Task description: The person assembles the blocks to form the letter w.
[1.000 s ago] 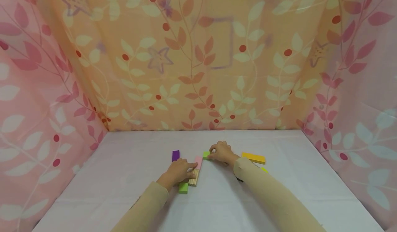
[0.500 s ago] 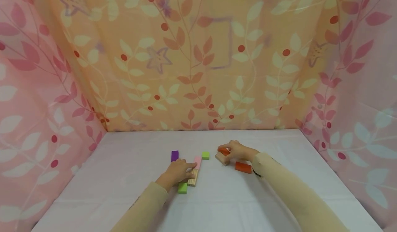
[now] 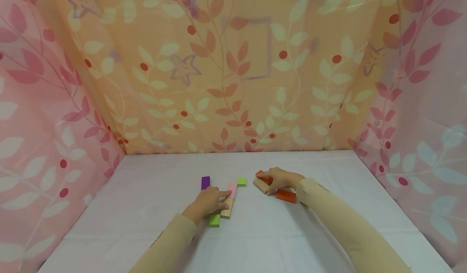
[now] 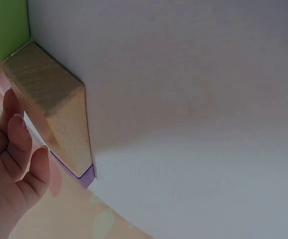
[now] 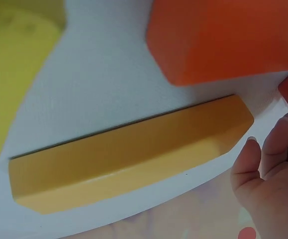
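Observation:
My left hand (image 3: 208,200) rests over a row of blocks in the head view. Its index finger reaches onto a pink block (image 3: 232,189), its thumb onto a striped wooden block (image 3: 228,209). A green block (image 3: 214,220) lies just in front and a purple block (image 3: 206,182) just behind. In the left wrist view, loosely bent fingers lie beside a plain wooden block (image 4: 69,104). Further right, my right hand (image 3: 282,179) bends its fingers over an orange block (image 3: 268,180), with the thumb by the end of a plain wooden block (image 3: 260,186).
A small green block (image 3: 242,181) lies between the hands. Another orange block (image 3: 286,196) sits by the right wrist. The right wrist view also shows a long yellow-orange block (image 5: 129,154) and a yellow piece (image 5: 14,74). Patterned cloth (image 3: 233,82) walls the white table (image 3: 164,175).
My right hand has left the small green block and moved right to the orange and wooden blocks, where its fingers have lowered onto the orange one. My left hand has stayed put.

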Available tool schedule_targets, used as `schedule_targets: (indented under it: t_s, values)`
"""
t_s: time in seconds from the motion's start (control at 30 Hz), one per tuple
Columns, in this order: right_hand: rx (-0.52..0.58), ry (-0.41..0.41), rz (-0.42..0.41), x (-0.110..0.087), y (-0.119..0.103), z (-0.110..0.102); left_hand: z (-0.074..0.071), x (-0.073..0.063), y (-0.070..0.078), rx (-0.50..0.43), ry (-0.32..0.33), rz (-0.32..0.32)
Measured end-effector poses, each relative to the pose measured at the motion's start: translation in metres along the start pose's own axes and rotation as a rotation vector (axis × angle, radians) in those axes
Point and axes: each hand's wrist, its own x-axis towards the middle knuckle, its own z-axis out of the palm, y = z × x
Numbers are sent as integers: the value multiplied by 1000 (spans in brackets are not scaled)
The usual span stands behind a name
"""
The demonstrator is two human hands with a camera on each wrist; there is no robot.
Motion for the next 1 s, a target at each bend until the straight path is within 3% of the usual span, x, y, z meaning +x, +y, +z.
schedule_targets:
  t_s: [0.27,0.63,1.0]
  values:
    - [20,-5,34,2,-3,0,-1,0,0,-25,-10,-6]
    - [-49,35,27,2,-7,2,0,0,1,-39,-12,-7]
    - [-81,100,-80,4,-6,9,0,0,0,-15,10,13]
